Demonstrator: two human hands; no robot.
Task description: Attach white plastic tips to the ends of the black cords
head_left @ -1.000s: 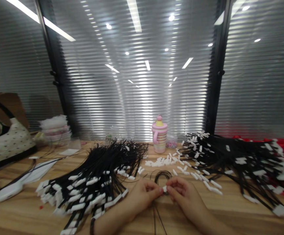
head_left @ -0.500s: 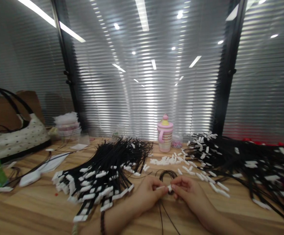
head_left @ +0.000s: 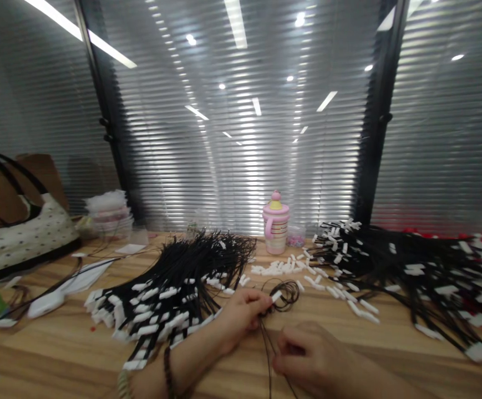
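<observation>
In the head view a loose coil of thin black cord [head_left: 289,299] lies on the wooden table in front of me. My left hand [head_left: 244,313] pinches a small white sleeve-like piece [head_left: 276,296] at the coil's left side, together with the cord by it. Two cord ends run down from there towards me. Lower and to the right, my right hand [head_left: 303,354] is curled, slightly blurred, with thumb and fingertips closed at the right-hand cord end. The exact grip is partly hidden by the fingers.
Bundles of black cords with white pieces lie left [head_left: 170,299] and right [head_left: 390,260]. Loose white pieces [head_left: 280,267] are scattered beyond the coil. A pink-lidded cup [head_left: 276,230] stands at the back, near a spotted bag [head_left: 28,235] and stacked plastic tubs [head_left: 108,213] far left.
My right hand has left the white piece and moved down towards me, to the cord ends. My left hand keeps its pinch, and the coil has opened looser and flatter.
</observation>
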